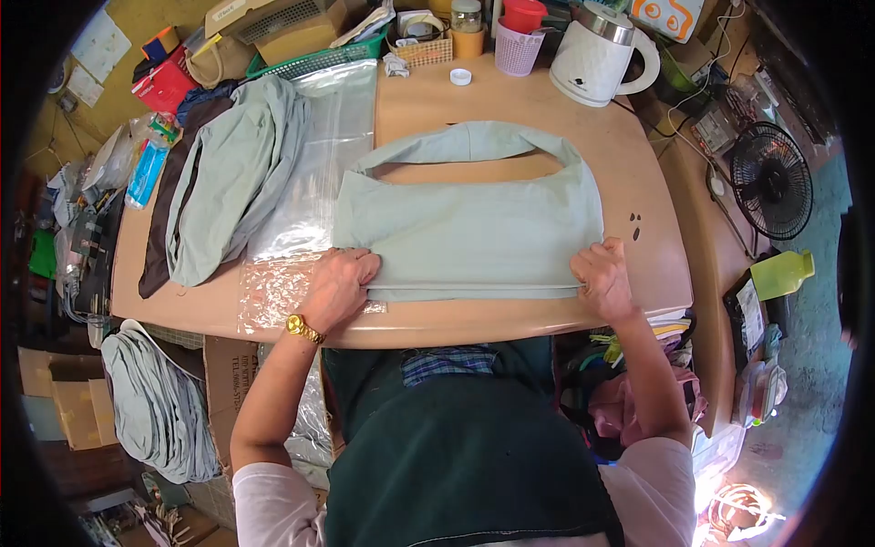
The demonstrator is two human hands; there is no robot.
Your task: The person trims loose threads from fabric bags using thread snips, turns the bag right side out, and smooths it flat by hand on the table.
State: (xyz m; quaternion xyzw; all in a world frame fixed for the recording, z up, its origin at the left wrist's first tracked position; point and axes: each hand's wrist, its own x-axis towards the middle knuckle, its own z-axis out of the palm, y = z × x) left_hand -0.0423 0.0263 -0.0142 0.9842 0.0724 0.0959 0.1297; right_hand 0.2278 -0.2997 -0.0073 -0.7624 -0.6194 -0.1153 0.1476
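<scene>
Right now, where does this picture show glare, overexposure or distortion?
Head view: glare streaks the plastic sheet; head view: a glowing object at lower right washes out to white; head view: the table's near edge bows, probably from the wide lens; head view: the held green cloth looks fairly evenly lit.

The table [661, 273] is brightly lit; glare streaks the plastic sheet [305, 205] at nine o'clock, a white glow [736, 510] burns out at four, fisheye distortion curves the edges.
</scene>
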